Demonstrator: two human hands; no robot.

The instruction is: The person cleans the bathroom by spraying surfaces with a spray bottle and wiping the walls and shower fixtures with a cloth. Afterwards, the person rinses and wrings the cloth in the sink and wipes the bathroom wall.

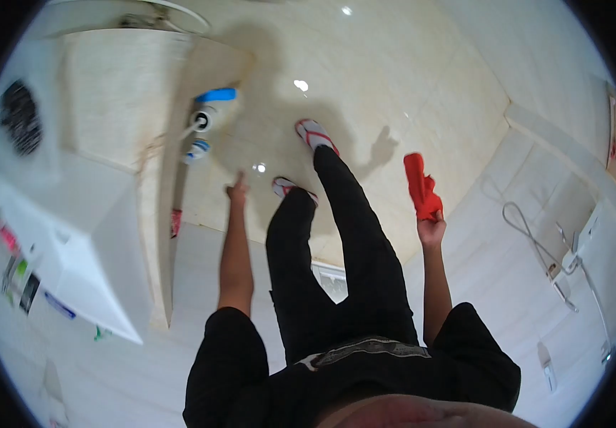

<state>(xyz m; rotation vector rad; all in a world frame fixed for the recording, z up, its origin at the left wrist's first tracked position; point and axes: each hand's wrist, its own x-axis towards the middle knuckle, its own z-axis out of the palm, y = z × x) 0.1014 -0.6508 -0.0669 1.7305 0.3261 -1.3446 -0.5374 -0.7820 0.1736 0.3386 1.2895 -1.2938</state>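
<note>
My right hand (431, 230) is closed around one end of a limp red cloth-like item (422, 187), whose exact kind I cannot make out. It extends beyond my fingers over the tiled floor. My left hand (237, 190) hangs on the other side of my legs, its fingers stretched out and nothing visible in it. Nearest to that hand, beside the counter base, are a blue and white container (197, 150), a white bottle-like container (203, 120) with a dark ring on top, and a blue object (216, 94).
A pale counter (126, 93) with a white basin (101, 264) runs along the left. Several toiletries lie beyond the basin, and a dark patterned bundle (21, 118) is at the far left. A shower hose (529, 228) hangs at right. Beige tiles (372, 78) cover the floor.
</note>
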